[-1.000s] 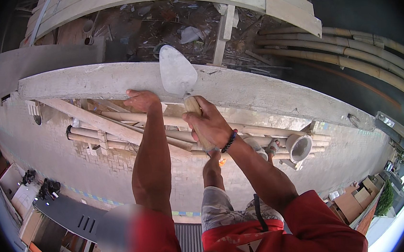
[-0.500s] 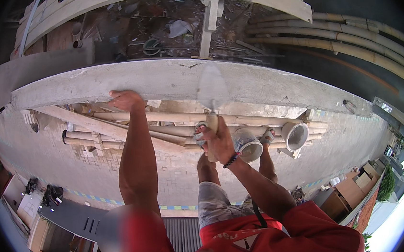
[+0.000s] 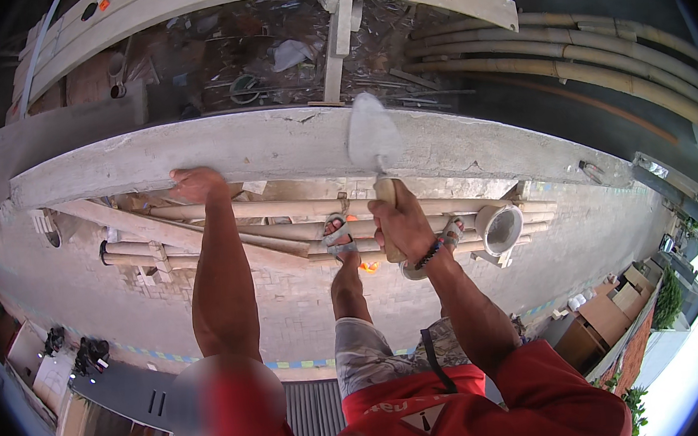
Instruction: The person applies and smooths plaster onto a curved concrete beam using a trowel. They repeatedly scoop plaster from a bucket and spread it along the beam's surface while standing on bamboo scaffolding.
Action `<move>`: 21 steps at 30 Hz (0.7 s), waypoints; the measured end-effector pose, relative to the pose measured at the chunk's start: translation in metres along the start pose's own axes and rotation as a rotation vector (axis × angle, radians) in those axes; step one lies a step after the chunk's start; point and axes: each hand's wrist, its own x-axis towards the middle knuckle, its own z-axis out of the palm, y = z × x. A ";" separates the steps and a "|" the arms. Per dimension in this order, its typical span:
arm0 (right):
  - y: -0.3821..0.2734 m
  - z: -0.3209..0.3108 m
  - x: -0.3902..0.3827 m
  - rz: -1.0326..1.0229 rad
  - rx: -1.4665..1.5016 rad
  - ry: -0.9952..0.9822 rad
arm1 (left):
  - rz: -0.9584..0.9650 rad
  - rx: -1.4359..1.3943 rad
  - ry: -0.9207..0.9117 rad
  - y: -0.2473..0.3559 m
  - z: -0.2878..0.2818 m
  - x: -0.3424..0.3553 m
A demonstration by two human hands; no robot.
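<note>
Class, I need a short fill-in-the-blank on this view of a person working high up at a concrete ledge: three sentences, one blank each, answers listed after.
1. The right hand grips the wooden handle of a ____.
2. The left hand rests on the edge of the grey ____ ledge.
3. Below the ledge, the person's feet stand on scaffolding made of ____ poles.

Missing words: trowel; concrete; bamboo

Bright daylight, sharp centre, heavy fisheye bending at dark rim, glare lower right.

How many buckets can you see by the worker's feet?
1: a pale bucket sits on the bamboo poles, right of the right hand gripping the trowel. Others may be hidden.
</note>
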 end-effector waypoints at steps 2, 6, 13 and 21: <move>-0.015 0.015 -0.006 -0.089 -0.109 -0.119 | -0.014 0.059 -0.014 0.005 -0.001 -0.002; 0.005 -0.062 0.008 -0.243 0.099 0.318 | 0.027 0.053 0.038 0.002 -0.006 0.004; 0.028 -0.003 0.025 -0.104 -0.204 0.124 | -0.023 0.014 -0.030 0.014 -0.008 -0.012; 0.031 -0.038 0.015 -0.373 0.117 0.339 | -0.117 0.019 -0.105 0.032 -0.020 -0.020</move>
